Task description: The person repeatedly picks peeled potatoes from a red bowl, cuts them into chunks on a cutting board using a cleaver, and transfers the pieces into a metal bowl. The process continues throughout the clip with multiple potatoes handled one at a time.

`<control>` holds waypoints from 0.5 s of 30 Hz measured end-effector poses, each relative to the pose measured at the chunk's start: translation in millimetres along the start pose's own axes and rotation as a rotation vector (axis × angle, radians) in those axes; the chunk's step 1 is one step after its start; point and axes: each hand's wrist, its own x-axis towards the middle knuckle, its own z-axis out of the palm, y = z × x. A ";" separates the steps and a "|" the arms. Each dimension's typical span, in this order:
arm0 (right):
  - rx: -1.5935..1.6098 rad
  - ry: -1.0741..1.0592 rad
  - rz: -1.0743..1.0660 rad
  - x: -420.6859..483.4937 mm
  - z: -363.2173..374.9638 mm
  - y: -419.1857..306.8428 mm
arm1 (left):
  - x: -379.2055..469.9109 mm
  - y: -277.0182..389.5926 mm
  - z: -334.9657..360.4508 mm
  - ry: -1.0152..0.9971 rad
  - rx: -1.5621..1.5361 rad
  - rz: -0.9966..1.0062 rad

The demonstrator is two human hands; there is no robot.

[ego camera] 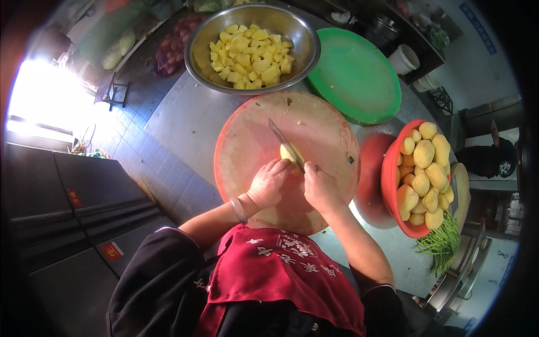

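My right hand [321, 188] grips the handle of a kitchen knife [281, 135], whose blade points up and to the left. The blade lies across a peeled potato [289, 151] on a round pink cutting board [252, 126]. With bent fingers, my left hand [269, 183] holds the near left side of that potato; how deep the blade sits I cannot tell. Beyond the board, a steel bowl [305, 54] holds potato chunks [248, 57]. To the right, peeled whole potatoes [423, 153] fill a red plastic basin [389, 181]. Small scraps dot the board.
A round green board [358, 78] lies behind on the metal table [177, 122]. Green beans [442, 246] rest beside the basin at the right. A net bag of onions or similar [174, 44] stands on the tiled floor at the left. Dark cabinets [38, 181] stand lower left.
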 end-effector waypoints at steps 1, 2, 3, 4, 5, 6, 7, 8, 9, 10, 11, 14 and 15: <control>0.025 0.002 0.007 -3.6 -6.5 -0.1 | 1.2 -2.3 -1.7 -0.019 0.005 0.003; 0.059 -0.003 0.024 -7.2 -13.8 -1.7 | 3.2 -5.0 -4.6 -0.030 0.017 0.020; 0.071 0.051 0.018 -10.2 -21.5 -3.8 | 7.4 -9.3 -8.6 -0.044 0.031 0.041; 0.086 0.100 0.024 -13.6 -30.3 -4.9 | 13.4 -12.7 -11.6 -0.118 0.048 0.005; 0.102 0.159 0.014 -16.9 -38.8 -5.8 | 19.8 -15.0 -14.1 -0.035 0.079 0.076; 0.067 0.162 0.044 -17.6 -46.6 -4.9 | 28.5 -18.1 -17.0 -0.013 0.114 0.092; 0.096 0.185 0.073 -19.4 -52.0 -5.5 | 37.6 -21.1 -19.8 0.020 0.154 0.124; 0.119 0.218 0.088 -21.1 -56.2 -5.6 | 47.7 -24.7 -22.7 0.015 0.161 0.209; 0.158 0.262 0.089 -22.2 -58.6 -5.2 | 53.0 -25.9 -24.4 -0.046 0.142 0.165; 0.177 0.180 0.187 -25.5 -61.4 -3.8 | 55.9 -25.9 -24.8 -0.112 0.136 0.133; 0.138 0.153 0.194 -27.5 -61.7 -2.1 | 57.6 -26.5 -25.3 -0.156 0.125 0.097; 0.056 0.102 0.212 -33.8 -55.9 4.9 | 41.1 -14.0 -9.5 -0.093 0.138 -0.088; 0.053 0.093 0.204 -35.2 -51.7 7.7 | 33.6 -10.1 -2.8 -0.117 0.134 -0.178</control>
